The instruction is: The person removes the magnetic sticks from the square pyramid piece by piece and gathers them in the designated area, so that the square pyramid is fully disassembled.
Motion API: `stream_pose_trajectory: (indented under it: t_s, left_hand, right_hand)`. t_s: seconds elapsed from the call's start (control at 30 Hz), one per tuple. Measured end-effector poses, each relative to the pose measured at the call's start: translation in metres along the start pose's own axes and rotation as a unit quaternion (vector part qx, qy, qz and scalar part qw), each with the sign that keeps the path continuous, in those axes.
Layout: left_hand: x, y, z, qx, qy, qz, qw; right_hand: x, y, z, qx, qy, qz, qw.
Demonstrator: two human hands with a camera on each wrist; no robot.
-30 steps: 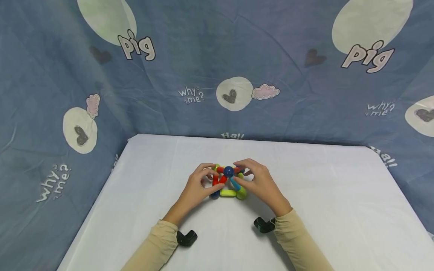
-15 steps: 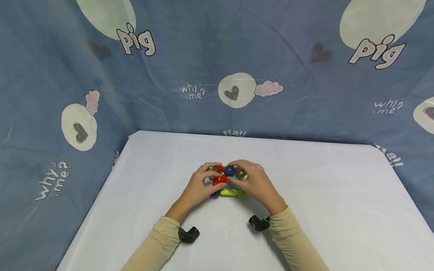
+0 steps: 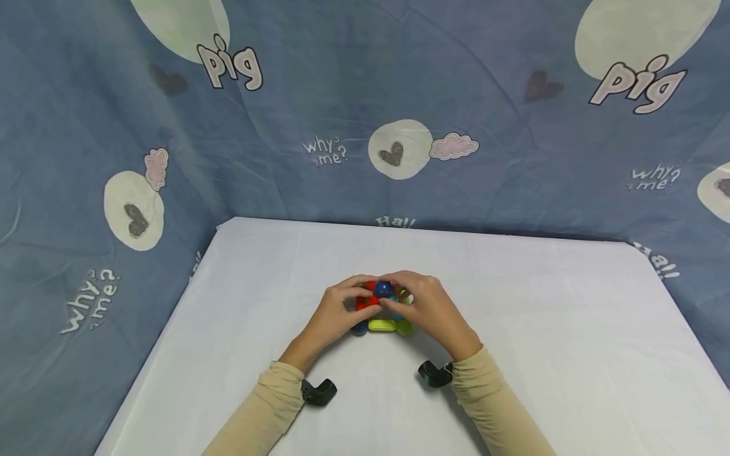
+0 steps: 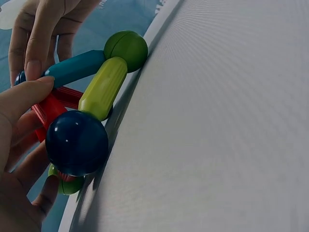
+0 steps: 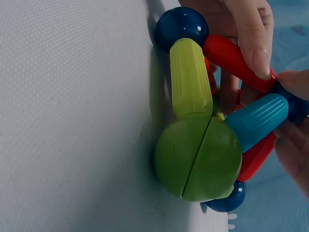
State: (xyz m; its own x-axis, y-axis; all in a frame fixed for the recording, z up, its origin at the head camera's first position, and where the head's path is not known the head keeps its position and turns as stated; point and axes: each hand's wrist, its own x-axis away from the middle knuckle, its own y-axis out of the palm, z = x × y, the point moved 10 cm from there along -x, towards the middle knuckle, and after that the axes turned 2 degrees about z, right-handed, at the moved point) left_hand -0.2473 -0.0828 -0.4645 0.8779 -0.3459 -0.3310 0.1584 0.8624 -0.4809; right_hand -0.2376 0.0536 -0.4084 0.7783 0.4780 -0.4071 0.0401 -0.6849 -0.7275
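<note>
A pyramid of magnetic balls and rods stands on the white table. Its top is a dark blue ball (image 3: 383, 289), which my right hand (image 3: 436, 313) pinches between thumb and fingers. My left hand (image 3: 333, 313) holds a sloping red rod (image 5: 239, 63) just below that ball. In the right wrist view a blue rod (image 5: 258, 121) slopes down from the top to a green ball (image 5: 198, 159). A yellow-green rod (image 4: 104, 89) joins the green ball to a dark blue corner ball (image 4: 77, 142) at the base. The far base parts are partly hidden by my hands.
The white table (image 3: 542, 329) reaches out around the pyramid on all sides. Behind and to the left hangs a blue printed cloth (image 3: 285, 95). A black wrist device (image 3: 319, 392) is at the left cuff, another black device (image 3: 436, 374) at the right.
My right hand has moved left and its fingers have closed in on the top blue ball. The left hand has shifted only slightly. The pyramid stays about where it was.
</note>
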Motion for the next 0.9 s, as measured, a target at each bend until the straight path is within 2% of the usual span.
stream_pose_trajectory:
  t_s: [0.3,0.9]
  left_hand:
    - [0.0000,0.0024,-0.0029,-0.004,-0.014,-0.007,0.9999]
    - [-0.0001,0.0023,-0.0006,-0.003,-0.019,-0.014,0.9997]
  right_hand:
    - [0.0004,-0.0001,-0.0021,0.005,-0.017,0.020,0.9996]
    - [0.0013,-0.0008,-0.0024,-0.014,0.000,0.031,0.9994]
